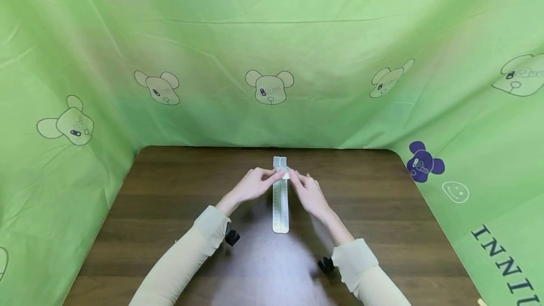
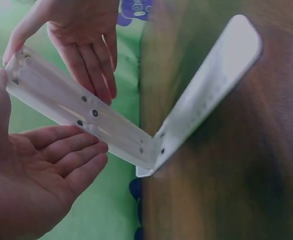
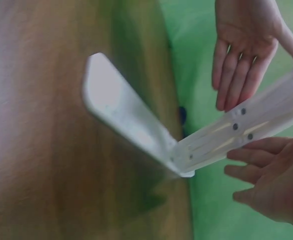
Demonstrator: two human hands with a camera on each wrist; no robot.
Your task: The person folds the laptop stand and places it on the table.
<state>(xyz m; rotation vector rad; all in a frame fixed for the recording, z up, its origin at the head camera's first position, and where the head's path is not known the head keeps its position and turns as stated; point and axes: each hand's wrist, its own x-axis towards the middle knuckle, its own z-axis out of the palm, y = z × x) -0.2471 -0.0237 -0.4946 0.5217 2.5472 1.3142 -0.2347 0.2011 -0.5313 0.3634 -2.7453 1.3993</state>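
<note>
A white hinged strip stands on the table in front of me. Its flat leaf (image 1: 280, 211) points toward me and bears small printed marks along its length. The other leaf (image 2: 56, 87) slants up from the hinge, and dark screws or holes dot its underside. My left hand (image 1: 252, 184) touches one corner of the raised leaf's upper end with the thumb. Its fingers reach out nearly straight along that side. Opposite, my right hand (image 1: 310, 195) has its thumb at the other top corner, with straight fingers beside the leaf. Exact fingertip contact is unclear.
Beneath the strip is a brown wooden table (image 1: 178, 188). Green cloth (image 1: 212, 122) with printed bear heads hangs around its back and sides. Pale sleeves (image 1: 182, 259) cover both forearms, and a small black device (image 1: 326, 265) sits at the right wrist.
</note>
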